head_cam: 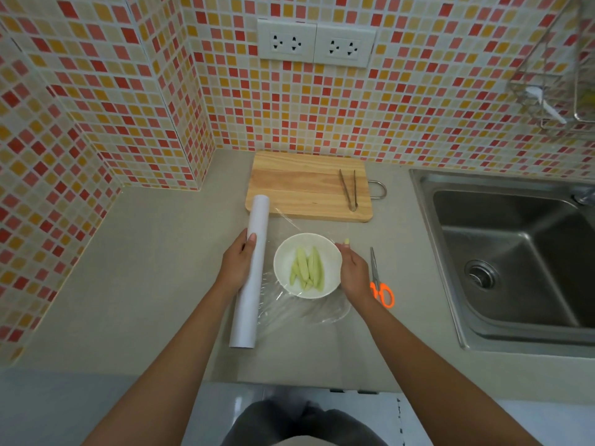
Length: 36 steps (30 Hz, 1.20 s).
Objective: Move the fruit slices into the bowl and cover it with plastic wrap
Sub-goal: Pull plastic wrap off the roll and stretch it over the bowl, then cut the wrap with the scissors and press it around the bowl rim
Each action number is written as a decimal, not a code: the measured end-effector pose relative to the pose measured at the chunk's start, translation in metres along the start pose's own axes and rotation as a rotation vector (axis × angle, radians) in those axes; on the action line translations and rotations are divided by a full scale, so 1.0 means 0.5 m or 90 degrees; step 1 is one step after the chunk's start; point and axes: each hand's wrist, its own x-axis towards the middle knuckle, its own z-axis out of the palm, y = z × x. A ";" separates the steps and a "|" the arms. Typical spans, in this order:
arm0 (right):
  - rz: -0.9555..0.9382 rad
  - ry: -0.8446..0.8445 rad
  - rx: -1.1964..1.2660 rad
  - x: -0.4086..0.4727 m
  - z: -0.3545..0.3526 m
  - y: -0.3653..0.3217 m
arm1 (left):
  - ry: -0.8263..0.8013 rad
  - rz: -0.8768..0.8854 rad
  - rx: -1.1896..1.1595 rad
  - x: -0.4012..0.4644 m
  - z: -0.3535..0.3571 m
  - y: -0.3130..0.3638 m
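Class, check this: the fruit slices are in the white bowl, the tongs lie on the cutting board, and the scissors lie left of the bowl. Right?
One error: the head view shows the orange-handled scissors right of the white bowl, not left. The fruit slices and tongs on the cutting board are as stated.

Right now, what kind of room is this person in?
Most likely a home kitchen. There is a steel sink set in the counter, a wooden cutting board by the tiled wall, and a bowl of fruit slices being wrapped.

Left hand (pixel 237 264) curled gripping; right hand (pixel 353 272) pinching, arms extended
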 end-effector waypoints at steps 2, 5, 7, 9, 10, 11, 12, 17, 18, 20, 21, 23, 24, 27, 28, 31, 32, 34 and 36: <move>0.004 0.008 0.012 0.000 -0.007 -0.006 | -0.002 0.003 0.006 -0.001 0.001 -0.001; 0.021 0.005 0.012 0.001 -0.018 -0.012 | 0.001 0.004 0.014 -0.003 0.002 0.001; 0.034 0.005 -0.015 0.008 -0.026 -0.012 | 0.000 -0.001 0.011 -0.004 0.002 0.002; 0.021 0.049 -0.046 0.010 -0.038 -0.018 | 0.001 -0.009 0.003 -0.004 0.001 0.003; 0.000 0.078 -0.065 0.010 -0.047 -0.022 | 0.002 -0.010 0.004 -0.004 0.001 0.003; -0.025 0.105 -0.096 0.009 -0.058 -0.027 | 0.004 -0.008 0.007 -0.004 0.001 0.003; -0.043 0.123 -0.144 0.007 -0.072 -0.032 | 0.007 -0.003 0.010 -0.004 0.001 0.002; 0.066 0.078 -0.490 -0.003 -0.152 -0.030 | 0.034 -0.007 0.026 0.001 -0.003 0.002; 0.106 0.045 -0.555 -0.008 -0.166 -0.029 | 0.035 -0.005 0.032 0.002 -0.004 0.002; 0.147 -0.007 -0.629 -0.018 -0.185 -0.022 | 0.034 0.001 0.038 0.001 -0.006 0.004; 0.155 -0.021 -0.641 -0.021 -0.190 -0.017 | 0.035 0.005 0.038 0.000 -0.006 0.006; 0.166 -0.028 -0.640 -0.027 -0.191 -0.011 | 0.036 0.009 0.037 -0.002 -0.006 0.009; 0.166 -0.024 -0.634 -0.029 -0.187 -0.010 | 0.037 0.010 0.037 -0.003 -0.007 0.011; 0.161 -0.022 -0.628 -0.036 -0.171 -0.013 | 0.037 0.005 0.037 -0.007 -0.006 0.016; 0.158 -0.021 -0.635 -0.039 -0.167 -0.015 | 0.038 0.002 0.038 -0.009 -0.006 0.018; 0.156 -0.014 -0.649 -0.045 -0.160 -0.018 | 0.045 -0.003 0.046 -0.011 -0.005 0.024; 0.160 -0.012 -0.650 -0.046 -0.159 -0.020 | 0.048 -0.003 0.050 -0.012 -0.005 0.026; 0.170 -0.009 -0.651 -0.047 -0.158 -0.024 | 0.053 -0.002 0.058 -0.012 -0.005 0.026; 0.172 -0.001 -0.649 -0.045 -0.160 -0.026 | 0.052 -0.003 0.062 -0.012 -0.007 0.023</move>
